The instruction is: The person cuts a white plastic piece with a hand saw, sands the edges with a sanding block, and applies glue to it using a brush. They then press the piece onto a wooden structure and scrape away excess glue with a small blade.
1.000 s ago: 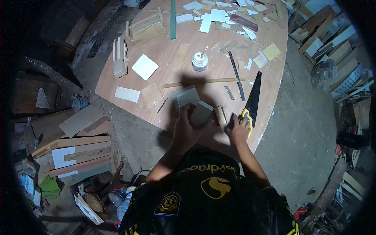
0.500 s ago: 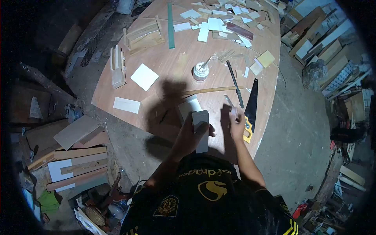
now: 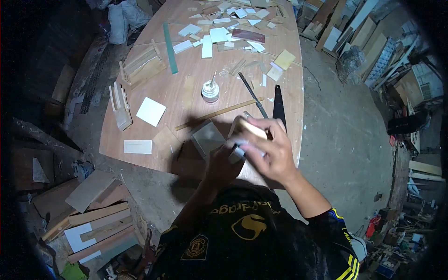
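In the head view a small wooden board (image 3: 252, 129) is held up over the near part of the table, its lit edge pale and blurred. My left hand (image 3: 223, 165), in shadow, is closed around its lower end. My right hand (image 3: 276, 151) is curled over the board from the right, thumb and fingers bent together. Motion blur hides what lies between its fingertips. Under the hands a square light panel (image 3: 208, 138) lies on the table. Just beyond my right hand are a handsaw (image 3: 278, 105) with a black blade and a dark rod-like tool (image 3: 252, 93).
A jar of white paste (image 3: 210, 93) with a stick in it stands mid-table, behind a long wooden strip (image 3: 219, 114). Small wooden assemblies (image 3: 121, 106) sit at left, near a white square tile (image 3: 151, 111). Offcuts (image 3: 218, 34) cover the far end; a green strip (image 3: 170, 49) lies beside them.
My right hand has come left from beside the saw handle to the board. My left hand still holds the board, which has shifted and blurred. The view has turned, moving the table leftward.
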The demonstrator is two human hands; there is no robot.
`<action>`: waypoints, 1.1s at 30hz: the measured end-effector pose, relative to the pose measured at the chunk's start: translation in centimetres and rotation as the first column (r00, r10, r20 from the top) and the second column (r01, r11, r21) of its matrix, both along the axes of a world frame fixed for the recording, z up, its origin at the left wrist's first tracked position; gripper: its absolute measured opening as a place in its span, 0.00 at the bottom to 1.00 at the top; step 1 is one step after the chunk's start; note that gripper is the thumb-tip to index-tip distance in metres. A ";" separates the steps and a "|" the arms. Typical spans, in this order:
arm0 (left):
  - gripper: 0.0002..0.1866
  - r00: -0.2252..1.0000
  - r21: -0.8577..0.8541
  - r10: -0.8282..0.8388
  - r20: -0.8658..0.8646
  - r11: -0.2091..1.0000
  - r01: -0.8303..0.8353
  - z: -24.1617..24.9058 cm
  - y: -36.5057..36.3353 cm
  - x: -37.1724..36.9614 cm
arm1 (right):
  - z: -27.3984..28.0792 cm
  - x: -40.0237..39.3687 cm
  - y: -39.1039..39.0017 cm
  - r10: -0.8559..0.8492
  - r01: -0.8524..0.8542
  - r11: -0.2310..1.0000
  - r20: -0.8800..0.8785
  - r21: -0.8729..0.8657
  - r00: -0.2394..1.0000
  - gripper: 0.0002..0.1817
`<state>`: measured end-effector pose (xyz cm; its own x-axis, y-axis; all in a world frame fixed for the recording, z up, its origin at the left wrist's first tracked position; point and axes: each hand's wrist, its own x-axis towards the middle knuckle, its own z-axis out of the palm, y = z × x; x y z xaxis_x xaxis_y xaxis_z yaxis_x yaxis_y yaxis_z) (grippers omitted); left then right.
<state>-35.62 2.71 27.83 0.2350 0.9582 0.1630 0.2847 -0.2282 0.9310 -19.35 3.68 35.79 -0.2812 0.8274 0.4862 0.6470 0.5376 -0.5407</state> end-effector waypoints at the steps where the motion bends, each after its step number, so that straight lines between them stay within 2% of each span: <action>1: 0.17 0.999 0.141 -0.037 0.030 0.990 0.032 -1.3 0.0 0.0 | -0.2 0.0 -0.8 0.093 -0.093 0.995 -0.011 0.041 0.996 0.16; 2: 0.17 0.996 0.280 -0.076 0.053 0.958 0.058 -2.8 0.0 -0.1 | -0.2 -0.1 -1.3 0.189 -0.187 0.979 -0.018 0.083 0.982 0.14; 3: 0.16 1.000 0.466 -0.007 -0.009 0.885 0.011 -4.4 -0.8 -0.8 | 0.0 -0.5 -1.7 0.165 -0.163 0.986 -0.044 0.036 0.985 0.11; 4: 0.16 1.000 0.462 -0.010 -0.015 0.887 0.016 -3.9 -1.1 -0.7 | 0.0 -0.3 -1.3 0.162 -0.160 0.987 -0.051 0.032 0.986 0.11; 6: 0.16 0.999 0.179 -0.038 -0.002 0.983 0.037 -1.5 -1.0 0.1 | 0.1 0.8 0.4 0.077 -0.076 0.997 -0.080 0.015 0.994 0.13; 7: 0.16 0.999 0.037 -0.043 0.010 0.998 0.042 -0.9 -0.7 0.5 | 0.4 0.5 0.0 0.100 -0.095 0.994 -0.104 0.056 0.990 0.14; 8: 0.16 0.999 0.042 -0.039 0.010 0.998 0.038 -1.0 -0.4 0.4 | 1.1 0.6 -0.3 0.186 -0.194 0.974 0.074 0.115 0.980 0.10; 9: 0.16 0.997 0.268 -0.022 -0.076 0.962 0.041 -1.7 -0.5 0.3 | 0.8 0.8 -0.6 0.216 -0.220 0.972 0.053 0.085 0.975 0.10; 10: 0.17 0.987 0.474 0.007 -0.159 0.878 0.070 -2.8 -0.7 0.2 | 0.4 0.9 -1.0 0.239 -0.240 0.969 0.026 0.052 0.971 0.09; 11: 0.16 0.996 0.146 0.055 -0.067 0.988 -0.045 -1.3 0.1 2.6 | 0.5 1.3 -0.3 0.185 -0.184 0.981 -0.001 0.061 0.983 0.09; 12: 0.16 0.997 0.016 -0.066 0.034 0.998 0.065 0.9 -0.2 1.5 | 0.7 1.9 0.5 0.131 -0.129 0.989 -0.022 0.068 0.991 0.09; 14: 0.16 0.987 0.298 -0.107 -0.118 0.944 0.138 -1.4 0.7 2.3 | 0.8 2.0 -0.3 0.081 -0.081 0.996 -0.005 0.043 0.997 0.10; 16: 0.15 0.931 0.087 -0.219 0.291 0.975 0.203 -1.4 0.1 1.3 | 1.7 0.8 -2.5 0.136 -0.159 0.981 -0.194 -0.109 0.972 0.11; 17: 0.13 0.982 0.433 -0.139 0.126 0.899 0.072 -1.0 0.8 2.7 | 0.9 2.4 -1.3 0.217 -0.216 0.975 -0.018 0.059 0.976 0.10; 18: 0.14 0.992 0.114 -0.125 0.021 0.986 0.122 -0.2 0.4 2.7 | 0.4 3.1 -0.5 0.117 -0.111 0.983 -0.033 0.147 0.993 0.12; 20: 0.15 0.986 0.042 -0.158 0.059 0.987 0.155 0.2 0.3 3.1 | 0.5 3.6 -0.3 0.041 -0.032 0.990 -0.065 0.139 0.997 0.14; 22: 0.15 0.983 0.178 -0.147 0.109 0.976 0.126 -0.1 0.5 3.9 | 1.2 3.1 -2.1 0.064 -0.068 0.992 0.039 0.107 0.997 0.13; 23: 0.16 0.976 0.309 -0.162 0.146 0.945 0.110 -0.2 0.6 3.7 | 1.3 2.9 -2.8 0.061 -0.062 0.995 0.023 0.080 0.998 0.10; 24: 0.16 0.975 0.312 -0.174 0.141 0.942 0.123 0.0 0.8 3.9 | 1.0 3.4 -2.3 0.049 -0.050 0.995 0.019 0.084 0.999 0.10; 26: 0.17 0.985 -0.055 -0.152 0.078 0.986 0.157 2.4 0.7 5.0 | 0.6 4.8 -0.9 -0.075 0.081 0.992 -0.066 0.099 0.995 0.10; 27: 0.18 0.989 0.087 -0.140 0.042 0.987 0.136 0.1 0.7 5.4 | 1.0 5.0 -1.4 -0.006 0.007 0.986 -0.007 0.164 1.000 0.10; 28: 0.18 0.989 0.090 -0.142 0.048 0.986 0.138 0.2 1.1 5.7 | 0.7 4.3 -2.6 0.040 -0.038 0.983 -0.003 0.179 0.999 0.06; 30: 0.16 0.978 0.363 -0.207 0.033 0.914 0.181 0.4 1.7 5.7 | 0.9 5.0 -2.9 0.063 -0.065 0.992 0.021 0.109 0.998 0.06; 32: 0.18 0.972 -0.063 -0.226 0.057 0.971 0.229 1.1 1.3 6.2 | 0.5 5.8 -1.2 -0.095 0.098 0.984 -0.029 0.150 0.995 0.09; 33: 0.19 0.947 0.168 -0.242 0.210 0.963 0.209 1.9 1.2 6.8 | 1.3 6.1 -1.5 -0.038 0.026 0.974 0.053 0.226 0.998 0.12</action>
